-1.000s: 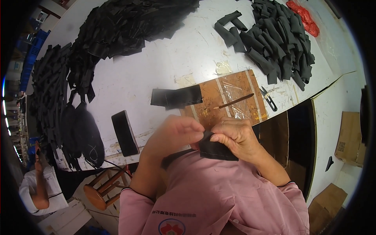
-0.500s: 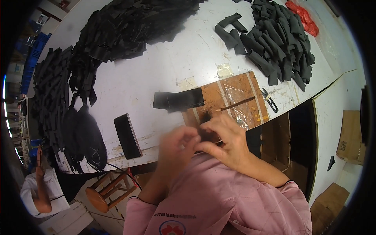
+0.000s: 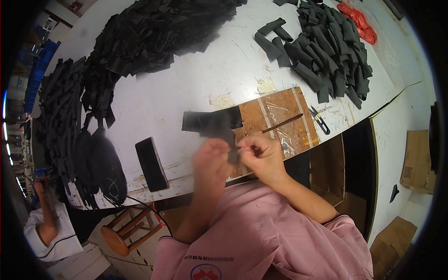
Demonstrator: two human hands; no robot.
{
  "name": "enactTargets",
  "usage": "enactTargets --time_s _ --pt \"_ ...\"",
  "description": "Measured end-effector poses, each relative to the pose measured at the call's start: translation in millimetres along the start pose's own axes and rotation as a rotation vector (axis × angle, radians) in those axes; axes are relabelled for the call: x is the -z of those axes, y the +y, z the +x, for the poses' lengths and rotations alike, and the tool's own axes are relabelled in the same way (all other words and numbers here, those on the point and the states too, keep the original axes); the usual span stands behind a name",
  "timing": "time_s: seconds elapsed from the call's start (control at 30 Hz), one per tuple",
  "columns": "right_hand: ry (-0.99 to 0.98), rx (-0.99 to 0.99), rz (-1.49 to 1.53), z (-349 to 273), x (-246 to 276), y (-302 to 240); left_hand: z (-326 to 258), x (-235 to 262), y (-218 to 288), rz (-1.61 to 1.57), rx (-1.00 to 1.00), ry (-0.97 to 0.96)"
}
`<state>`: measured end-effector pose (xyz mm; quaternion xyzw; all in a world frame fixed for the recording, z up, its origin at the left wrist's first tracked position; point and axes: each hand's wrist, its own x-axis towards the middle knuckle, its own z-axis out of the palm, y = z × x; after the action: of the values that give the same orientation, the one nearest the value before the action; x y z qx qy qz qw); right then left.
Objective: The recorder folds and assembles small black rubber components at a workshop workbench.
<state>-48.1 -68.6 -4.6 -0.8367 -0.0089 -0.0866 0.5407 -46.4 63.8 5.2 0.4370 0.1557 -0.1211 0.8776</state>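
Note:
A dark fabric piece (image 3: 230,136) hangs blurred between my two hands, at the near edge of a tape-covered brown board (image 3: 275,109). My right hand (image 3: 265,156) pinches its right edge between thumb and forefinger. Smeared by motion, my left hand (image 3: 211,161) has its fingers curled against the left side of the same piece. Just beyond, black flat fabric pieces (image 3: 196,121) lie partly on the board. A thin brown stick (image 3: 283,123) rests on the board beyond my right hand, and thread snips (image 3: 319,122) lie past the board's right edge.
A phone (image 3: 151,163) lies left of my hands. Black strips are heaped (image 3: 149,37) across the far left, and dark grey fabric tubes (image 3: 326,51) at the far right by a red plastic bag (image 3: 358,22). A wooden stool (image 3: 119,238) and another person (image 3: 49,228) are at lower left.
My left hand has moved up slightly, and my right hand's fingers have drawn into a pinch. The dark fabric piece, mostly hidden before, now shows between them.

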Motion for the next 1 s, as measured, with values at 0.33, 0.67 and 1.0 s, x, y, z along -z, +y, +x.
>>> enactTargets --time_s 0.33,0.67,1.0 --pt "-0.420 -0.690 1.258 -4 -1 0 12 -1 -23 0.700 -0.748 0.157" --pt "-0.395 -0.369 1.033 -5 23 -12 -26 -8 13 -0.477 0.462 -0.511" --pt "-0.064 0.170 0.306 1 66 -36 -16 -56 8 0.852 -0.847 -0.319"
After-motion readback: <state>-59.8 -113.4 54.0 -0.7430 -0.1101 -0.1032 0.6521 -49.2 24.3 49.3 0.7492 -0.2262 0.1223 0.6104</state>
